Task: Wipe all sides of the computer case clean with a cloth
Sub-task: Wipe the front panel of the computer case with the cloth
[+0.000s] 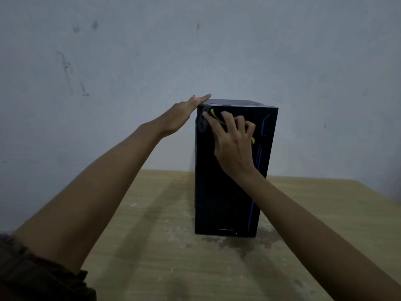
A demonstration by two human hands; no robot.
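Gripping cloth [204, 122] w/ right hand [233, 141] on case [223, 192] front near top, left hand [184, 114] flat on top-left corner

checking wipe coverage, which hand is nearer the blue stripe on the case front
Right. The right hand presses the grey cloth on the front panel, just left of the blue stripe; the left hand rests on the computer case's top left edge.

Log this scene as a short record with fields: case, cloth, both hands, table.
case: black computer case, upright on the table
cloth: grey, yellow edge, on the front panel near the top
left hand: straight fingers resting on the case's top left edge
right hand: curled fingers pressing the cloth to the front
table: wooden, stained
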